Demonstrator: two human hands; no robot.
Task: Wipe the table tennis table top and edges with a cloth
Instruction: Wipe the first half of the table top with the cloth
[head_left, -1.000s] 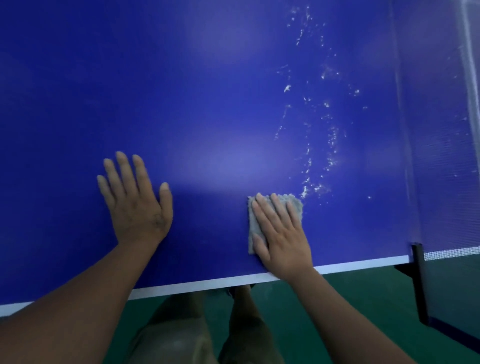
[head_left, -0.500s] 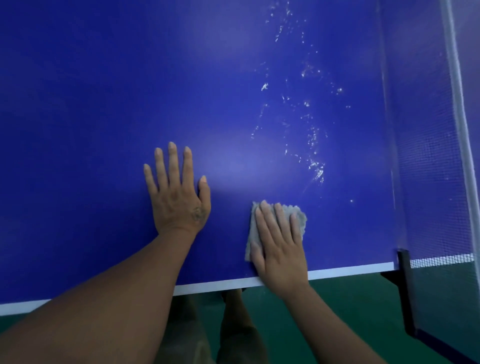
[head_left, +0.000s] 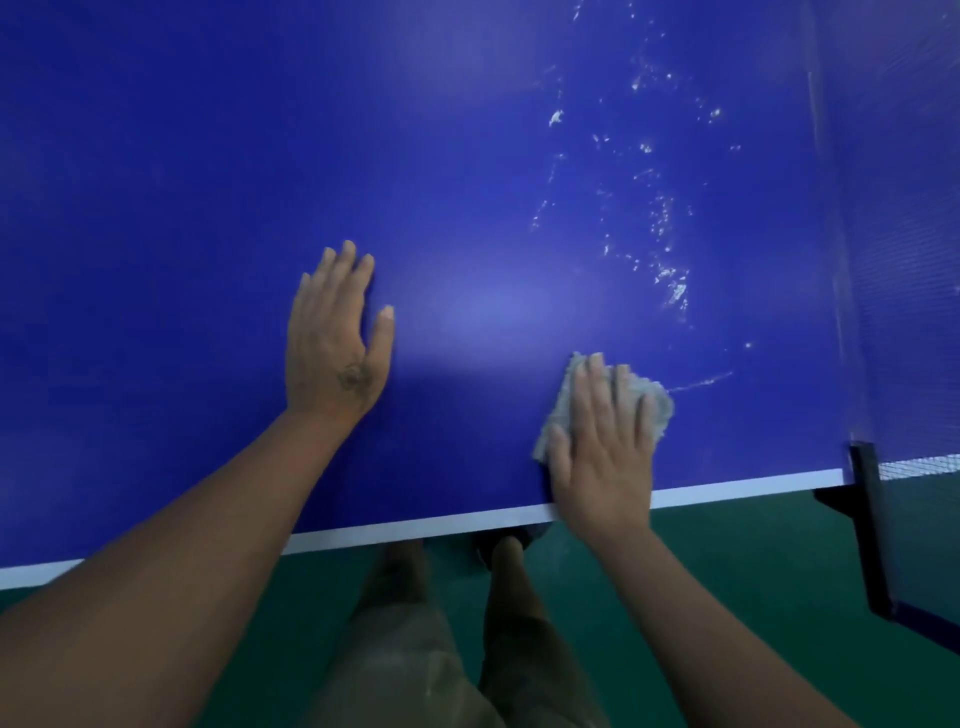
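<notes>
Pressing cloth (head_left: 655, 411), right hand (head_left: 602, 460) — fresh streak (head_left: 701, 382) beside

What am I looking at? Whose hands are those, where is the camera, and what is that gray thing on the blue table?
There is no machine here, just a person. The camera sits on their head and looks down, so you see what they see. The big blue thing is a table tennis table, with a white stripe along its near edge and a net on the right. The left hand lies flat on the bare table. The right hand presses flat on a gray cloth near the edge; nothing is gripped. Beyond the cloth are white specks and smears, not yet wiped. Below the edge you see the person's legs and the green floor.
</notes>
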